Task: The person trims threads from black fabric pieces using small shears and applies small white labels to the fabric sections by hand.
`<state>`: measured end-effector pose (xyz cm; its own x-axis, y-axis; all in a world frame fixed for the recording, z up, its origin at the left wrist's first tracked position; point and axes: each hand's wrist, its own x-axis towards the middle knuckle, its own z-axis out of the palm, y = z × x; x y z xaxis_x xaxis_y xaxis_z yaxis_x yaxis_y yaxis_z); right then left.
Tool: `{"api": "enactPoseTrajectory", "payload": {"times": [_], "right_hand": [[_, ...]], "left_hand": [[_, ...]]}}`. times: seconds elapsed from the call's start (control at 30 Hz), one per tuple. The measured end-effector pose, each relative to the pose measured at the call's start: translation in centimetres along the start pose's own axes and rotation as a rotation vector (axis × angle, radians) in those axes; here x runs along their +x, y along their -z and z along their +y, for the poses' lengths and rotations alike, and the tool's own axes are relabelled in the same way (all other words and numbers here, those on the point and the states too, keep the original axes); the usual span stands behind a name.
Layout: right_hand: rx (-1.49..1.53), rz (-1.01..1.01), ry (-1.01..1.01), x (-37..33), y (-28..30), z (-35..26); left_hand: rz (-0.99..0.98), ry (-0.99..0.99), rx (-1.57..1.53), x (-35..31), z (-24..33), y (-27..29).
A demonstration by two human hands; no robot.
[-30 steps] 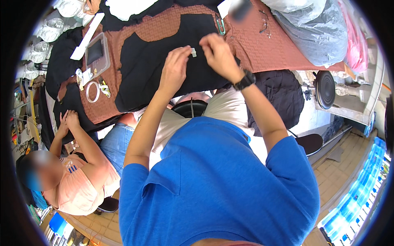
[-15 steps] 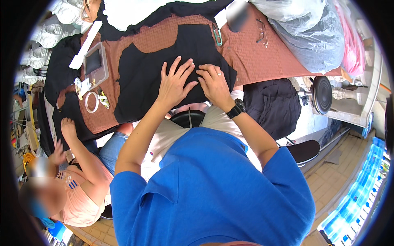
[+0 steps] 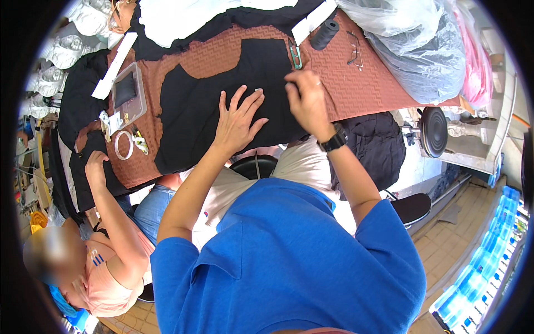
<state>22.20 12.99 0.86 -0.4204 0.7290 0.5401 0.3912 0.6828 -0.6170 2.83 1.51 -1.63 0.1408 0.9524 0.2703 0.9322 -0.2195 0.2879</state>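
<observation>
A cut black fabric piece (image 3: 206, 111) lies spread on the brown-covered table in front of me. My left hand (image 3: 238, 119) rests flat on it, fingers spread. Raised over the fabric's right edge is my right hand (image 3: 310, 103), its fingers loosely bent and apart from the thumb, with nothing visible in them. Just beyond that hand lie green-handled thread snips (image 3: 295, 54). A black thread cone (image 3: 325, 35) stands farther back, beside a white strip (image 3: 314, 21).
Eyeglasses (image 3: 354, 51) lie right of the cone, near stuffed plastic bags (image 3: 414, 50). At left are a clear plastic box (image 3: 133, 92), a white tape roll (image 3: 123, 146) and a long white strip (image 3: 114, 67). A co-worker's hand (image 3: 97, 161) touches black cloth at the table's left end.
My right hand has lifted off the fabric and moved right, toward the snips. My left hand stays flat on the cloth. The co-worker's arm has shifted slightly.
</observation>
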Motion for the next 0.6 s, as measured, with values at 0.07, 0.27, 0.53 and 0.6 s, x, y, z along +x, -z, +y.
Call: {"api": "enactPoseTrajectory", "payload": {"times": [0.07, 0.27, 0.53, 0.6], "right_hand": [[-0.173, 0.078, -0.101, 1.9, 0.6, 2.4], [-0.336, 0.148, -0.298, 4.8, -2.5, 10.4], [-0.418, 0.167, -0.683, 6.6, -5.2, 10.9], [-0.241, 0.108, -0.844, 7.8, -3.7, 10.5]], "left_hand": [[-0.011, -0.001, -0.007, -0.2, -0.2, -0.2], [0.020, 0.017, -0.070, 0.0, 0.0, 0.0], [-0.022, -0.027, -0.119, -0.5, -1.8, 0.1], [0.029, 0.022, -0.313, -0.2, -2.5, 0.0]]}}
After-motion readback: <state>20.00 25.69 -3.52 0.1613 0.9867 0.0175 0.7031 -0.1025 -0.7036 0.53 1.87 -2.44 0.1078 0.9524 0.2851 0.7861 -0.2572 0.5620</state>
